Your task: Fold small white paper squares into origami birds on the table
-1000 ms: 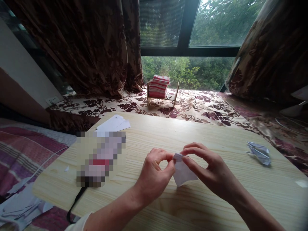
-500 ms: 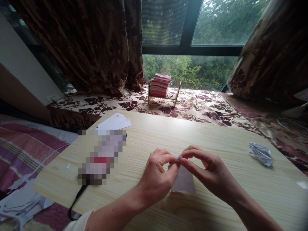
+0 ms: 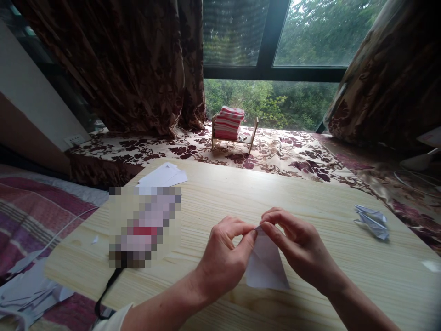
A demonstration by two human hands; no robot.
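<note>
Both hands [image 3: 225, 250] [image 3: 300, 242] pinch paper [image 3: 265, 267] by its far end, long axis front-to-back.

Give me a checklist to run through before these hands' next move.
1. Left hand pinches the paper at its far end: ok.
2. Right hand pinches it too: cannot tell; its fingertips are at that end.
3. Edges lined up at the pinch: cannot tell; hidden.
4. Folded paper apart from both hands: ok, at the table's right.
5. White sheets apart from them: ok, far left.
</note>
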